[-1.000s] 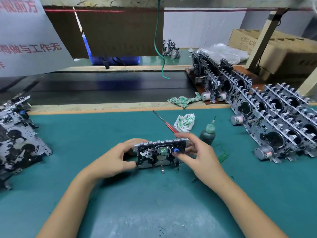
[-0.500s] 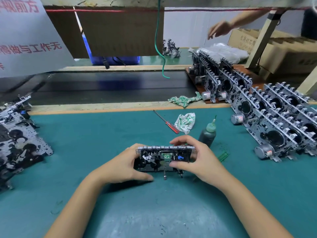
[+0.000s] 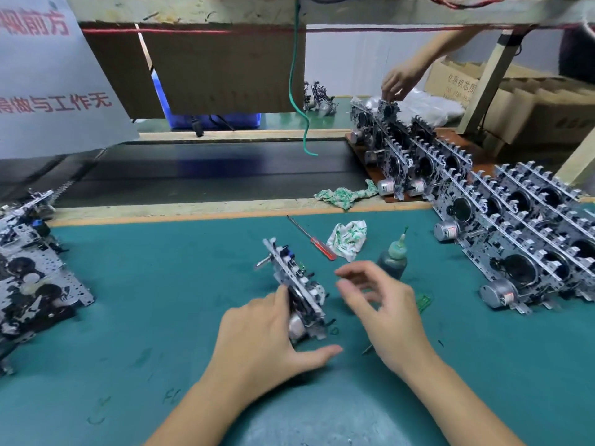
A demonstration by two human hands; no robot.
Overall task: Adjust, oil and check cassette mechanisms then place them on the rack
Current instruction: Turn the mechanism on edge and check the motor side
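Observation:
A metal cassette mechanism stands on edge on the teal mat, turned so its long side runs away from me. My left hand grips its near end, fingers behind it and thumb stretched out on the mat. My right hand hovers just to the right of it, blurred, fingers loosely curled and holding nothing. A small dark oil bottle with a green nozzle stands behind my right hand. The rack at the right carries rows of upright mechanisms.
A red-handled screwdriver and a white-green rag lie beyond the mechanism. A pile of flat mechanisms sits at the left edge. Another person's hand touches a mechanism at the rack's far end. A dark conveyor belt runs behind the mat.
The mechanism has been turned from lying crosswise in both hands to standing on edge. My right hand has let go and pulled away to the right. The other person's hand has come down to the far rack.

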